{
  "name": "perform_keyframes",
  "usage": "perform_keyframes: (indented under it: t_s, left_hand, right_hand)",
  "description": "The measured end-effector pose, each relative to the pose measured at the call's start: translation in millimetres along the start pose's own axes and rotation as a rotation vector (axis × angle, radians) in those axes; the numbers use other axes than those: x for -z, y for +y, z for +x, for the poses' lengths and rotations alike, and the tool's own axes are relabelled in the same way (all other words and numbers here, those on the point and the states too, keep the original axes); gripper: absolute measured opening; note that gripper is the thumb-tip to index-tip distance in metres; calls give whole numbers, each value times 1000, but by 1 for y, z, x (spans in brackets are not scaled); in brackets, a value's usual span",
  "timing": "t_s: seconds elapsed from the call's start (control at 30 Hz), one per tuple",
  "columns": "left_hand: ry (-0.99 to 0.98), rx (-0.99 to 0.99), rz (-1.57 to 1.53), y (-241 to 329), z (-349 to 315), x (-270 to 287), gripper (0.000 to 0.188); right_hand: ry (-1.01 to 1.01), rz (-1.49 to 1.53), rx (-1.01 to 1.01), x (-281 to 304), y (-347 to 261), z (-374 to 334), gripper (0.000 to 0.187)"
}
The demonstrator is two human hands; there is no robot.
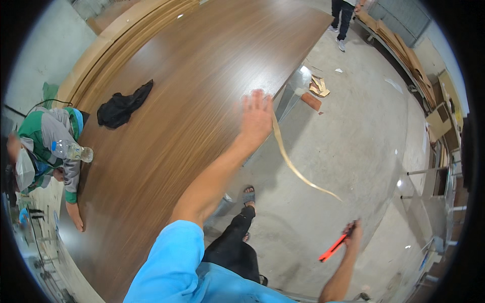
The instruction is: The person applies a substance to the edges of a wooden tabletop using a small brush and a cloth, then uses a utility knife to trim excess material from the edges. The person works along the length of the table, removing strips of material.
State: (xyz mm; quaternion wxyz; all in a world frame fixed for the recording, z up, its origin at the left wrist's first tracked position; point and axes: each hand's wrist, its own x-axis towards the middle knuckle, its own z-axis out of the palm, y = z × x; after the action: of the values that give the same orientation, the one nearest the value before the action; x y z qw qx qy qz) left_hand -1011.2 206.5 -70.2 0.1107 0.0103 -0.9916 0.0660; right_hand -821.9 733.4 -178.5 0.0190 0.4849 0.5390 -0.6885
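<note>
A large brown wood-grain panel (202, 76) lies in front of me and to my left. My left hand (256, 115) is over its right edge, fingers stretched out and slightly blurred. From beside that hand a thin, pale edging strip (289, 160) hangs off the panel and curves down to the right. I cannot tell whether the thumb touches the strip. Low on the right, away from the panel, my right hand (355, 233) is closed around a red-orange utility knife (333, 248). Its tip points down and to the left.
A black cloth (124, 107) lies on the panel. At the left edge a person in green and grey (48, 131) rests a hand on it, near a plastic bottle (72, 150). Scraps (318, 87) lie on the floor. Another person (342, 20) stands far right, near stacked boards (404, 55).
</note>
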Motion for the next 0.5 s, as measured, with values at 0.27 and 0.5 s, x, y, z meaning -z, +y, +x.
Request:
perform_keyframes:
  t_s: [0.27,0.5]
  left_hand:
    - [46,-252,-705,-100,-161,37,35]
    - [-45,140,-306,-146,-55,14,51]
  right_hand:
    - [-506,-391,540,-296,26,-58,27]
    - [-732,-361,1229,-494,-30,-90,28]
